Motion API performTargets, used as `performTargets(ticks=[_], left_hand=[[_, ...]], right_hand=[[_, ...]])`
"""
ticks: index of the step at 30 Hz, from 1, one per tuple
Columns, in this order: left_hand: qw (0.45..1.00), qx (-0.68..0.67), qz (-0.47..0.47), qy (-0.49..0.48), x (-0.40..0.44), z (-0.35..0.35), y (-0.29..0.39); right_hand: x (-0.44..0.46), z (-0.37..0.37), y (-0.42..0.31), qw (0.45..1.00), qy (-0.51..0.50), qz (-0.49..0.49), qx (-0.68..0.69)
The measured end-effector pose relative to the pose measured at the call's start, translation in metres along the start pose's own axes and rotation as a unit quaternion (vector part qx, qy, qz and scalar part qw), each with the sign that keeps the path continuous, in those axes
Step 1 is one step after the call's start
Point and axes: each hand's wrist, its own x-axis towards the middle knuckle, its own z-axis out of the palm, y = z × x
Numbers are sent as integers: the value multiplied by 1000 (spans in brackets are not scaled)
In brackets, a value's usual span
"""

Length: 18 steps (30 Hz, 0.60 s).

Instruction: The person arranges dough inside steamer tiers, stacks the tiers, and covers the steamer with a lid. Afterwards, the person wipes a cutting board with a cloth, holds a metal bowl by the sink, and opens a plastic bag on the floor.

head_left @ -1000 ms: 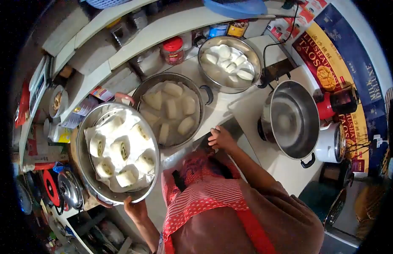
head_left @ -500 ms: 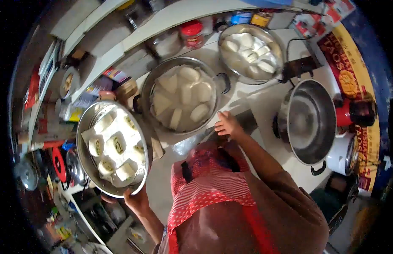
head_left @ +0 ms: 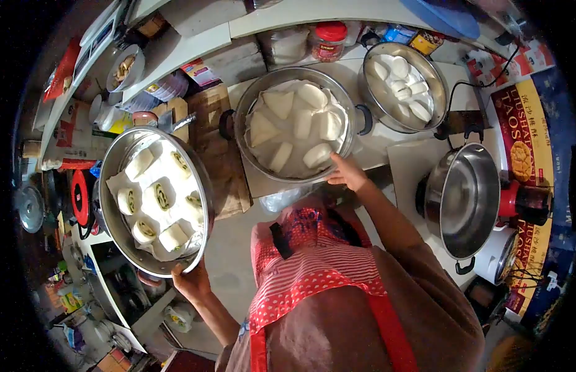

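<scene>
My left hand (head_left: pixel 192 282) grips the lower rim of a round metal steamer pan (head_left: pixel 208 214) and holds it up at the left. Inside, several rolled buns (head_left: pixel 159 196) with green swirls lie on white cloth or paper. In the middle, a second two-handled steamer pan (head_left: pixel 238 146) stands on the counter, with several plain white dough pieces (head_left: pixel 302 124) on its liner. My right hand (head_left: pixel 347 173) is at this pan's near right rim, one digit over the edge beside a dough piece and the other fingers curled outside.
Another pan (head_left: pixel 440 108) of white buns stands at the back right. A deep steel pot (head_left: pixel 466 204) is at the right, by a white appliance (head_left: pixel 495 254). A wooden board (head_left: pixel 223 155) lies left of the middle pan. A red-lidded jar (head_left: pixel 329 42) stands behind.
My right hand has moved from just off the middle pan to its rim. The left pan has shifted slightly left in view, still in my left hand. The camera view has shifted.
</scene>
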Motion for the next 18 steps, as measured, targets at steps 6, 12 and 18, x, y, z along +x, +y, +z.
performTargets(ticks=[6,12,18], left_hand=[[999,-17,-37,-9,12,-18,8],[999,-7,-30,7,17,-24,9],[996,-37,-63,-55,32,-42,13]], right_hand=[[9,-7,7,999,-18,-13,48],[-33,15,-6,996,84,-36,14],[-94,-7,-3,997,62,-40,19]])
